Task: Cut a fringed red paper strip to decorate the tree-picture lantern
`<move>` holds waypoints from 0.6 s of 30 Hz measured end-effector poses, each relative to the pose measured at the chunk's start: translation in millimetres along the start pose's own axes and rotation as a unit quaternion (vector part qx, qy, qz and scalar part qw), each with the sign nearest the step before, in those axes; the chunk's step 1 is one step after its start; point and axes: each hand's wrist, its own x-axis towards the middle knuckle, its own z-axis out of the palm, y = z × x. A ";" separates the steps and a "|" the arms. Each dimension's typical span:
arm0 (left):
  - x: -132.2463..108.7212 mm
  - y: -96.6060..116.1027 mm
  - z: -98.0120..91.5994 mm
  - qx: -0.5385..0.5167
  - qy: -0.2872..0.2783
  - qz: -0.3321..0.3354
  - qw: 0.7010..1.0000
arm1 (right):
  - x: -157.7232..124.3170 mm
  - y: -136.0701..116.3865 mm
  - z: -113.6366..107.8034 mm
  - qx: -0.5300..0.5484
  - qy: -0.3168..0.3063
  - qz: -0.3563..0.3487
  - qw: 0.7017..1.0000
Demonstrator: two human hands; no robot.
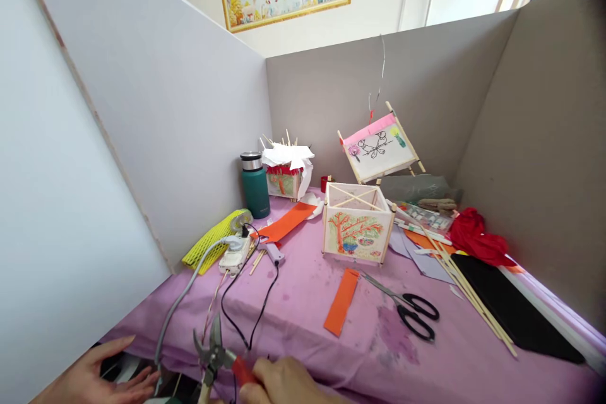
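Observation:
Pruning shears (216, 356) with red handles stick up at the front edge of the table, their metal jaws apart. My right hand (286, 385) is wrapped round the red grip, at the bottom middle of the view. Below the table's edge at the lower left, my left hand (106, 375) is open, palm up with its fingers spread, near a grey cable (166, 315). Orange-handled things are absent from either palm; an orange strip (341, 302) and black-handled scissors (407, 308) lie on the purple cloth beyond my right hand.
A painted box lantern (356, 230) stands mid-table; another lantern (379, 146) hangs tilted behind it. A green bottle (255, 186), a power strip (235, 255) and a glue gun (273, 252) with its cord are left. Wooden sticks (473, 297) and red cloth (478, 237) lie right. Grey panels surround the table.

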 end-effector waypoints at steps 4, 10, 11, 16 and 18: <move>39.7 21.9 -27.8 -0.023 0.000 -0.207 0.978 | 14.2 1.9 17.1 0.141 -0.079 0.060 0.985; 40.6 -48.5 0.5 0.212 0.090 0.187 0.955 | 27.8 -6.3 8.5 0.305 -0.101 0.109 0.941; 39.3 -56.4 7.3 0.230 0.073 0.204 0.949 | 30.6 -9.3 4.3 0.290 -0.078 0.113 0.947; 46.9 -72.4 10.1 0.298 0.025 0.264 0.917 | 45.5 -18.4 3.5 0.232 -0.024 0.122 0.965; 51.3 -85.0 -2.8 0.305 0.069 0.271 0.910 | 50.5 -18.6 9.3 0.231 -0.016 0.125 0.965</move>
